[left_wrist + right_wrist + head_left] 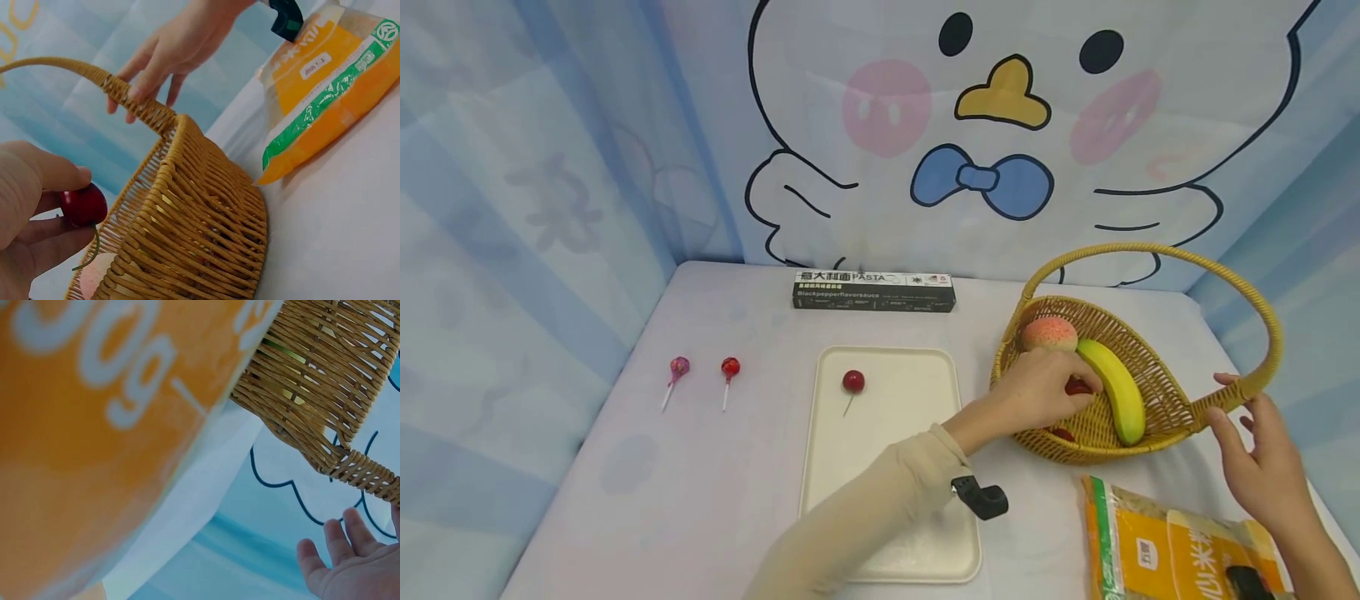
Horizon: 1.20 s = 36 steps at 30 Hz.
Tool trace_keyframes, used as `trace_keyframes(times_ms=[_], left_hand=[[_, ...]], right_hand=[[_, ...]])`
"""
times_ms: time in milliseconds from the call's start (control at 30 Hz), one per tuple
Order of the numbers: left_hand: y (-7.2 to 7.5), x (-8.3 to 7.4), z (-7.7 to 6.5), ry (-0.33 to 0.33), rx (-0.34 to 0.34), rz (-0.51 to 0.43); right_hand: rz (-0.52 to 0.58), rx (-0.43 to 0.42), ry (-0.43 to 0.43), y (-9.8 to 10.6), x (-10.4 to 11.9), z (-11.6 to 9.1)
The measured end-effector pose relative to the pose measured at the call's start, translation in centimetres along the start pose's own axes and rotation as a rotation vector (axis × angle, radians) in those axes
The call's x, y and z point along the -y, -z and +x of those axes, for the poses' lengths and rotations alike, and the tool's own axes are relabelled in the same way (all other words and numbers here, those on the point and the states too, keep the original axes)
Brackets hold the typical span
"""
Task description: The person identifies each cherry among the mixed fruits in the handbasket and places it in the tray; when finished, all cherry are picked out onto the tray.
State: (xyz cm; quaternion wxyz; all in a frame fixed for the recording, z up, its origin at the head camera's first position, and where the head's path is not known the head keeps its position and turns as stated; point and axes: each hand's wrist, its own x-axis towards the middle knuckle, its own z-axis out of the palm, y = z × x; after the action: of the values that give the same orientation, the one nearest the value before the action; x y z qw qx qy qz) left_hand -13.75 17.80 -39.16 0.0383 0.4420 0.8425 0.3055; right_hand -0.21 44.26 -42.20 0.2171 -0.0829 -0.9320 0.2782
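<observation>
A fabric backdrop (820, 50) fills the far side, printed with a big white cartoon character (985, 137) in thick black outline: 2 black eyes (956, 34), 1 yellow-orange beak (1006, 93), 2 pink cheeks (887, 108) and 1 blue bow tie (979, 177). On the left hangs a curtain (535, 250) in pale and mid blue, with soft folds and faint printed shapes. Blue fabric (1300, 183) closes the right side too, and the left wrist view catches pale yellow lettering (15, 28) on blue cloth. A white-topped table (662, 492) reaches to the backdrop. The light is soft, the shadows faint
</observation>
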Motion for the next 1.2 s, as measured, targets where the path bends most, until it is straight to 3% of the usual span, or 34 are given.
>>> trace_keyframes(times_ms=[300,567,967,1200], left_hand=[[1.4,0.2,-1.3,-0.048,-0.061,0.005],[3.1,0.5,-3.3,-0.073,-0.1,0.046],[4.7,2.3,-5.9,-0.056,-0.187,0.029],[5.5,4.2,-7.8,0.013,-0.222,0.012]], right_hand=[[0.003,0.0,-0.012,-0.1,0.0,-0.2],[0.006,-0.01,-0.009,-0.3,0.0,-0.2],[0.003,-0.009,-0.005,-0.3,0.5,0.0],[-0.015,-0.005,-0.013,-0.3,0.4,-0.1]])
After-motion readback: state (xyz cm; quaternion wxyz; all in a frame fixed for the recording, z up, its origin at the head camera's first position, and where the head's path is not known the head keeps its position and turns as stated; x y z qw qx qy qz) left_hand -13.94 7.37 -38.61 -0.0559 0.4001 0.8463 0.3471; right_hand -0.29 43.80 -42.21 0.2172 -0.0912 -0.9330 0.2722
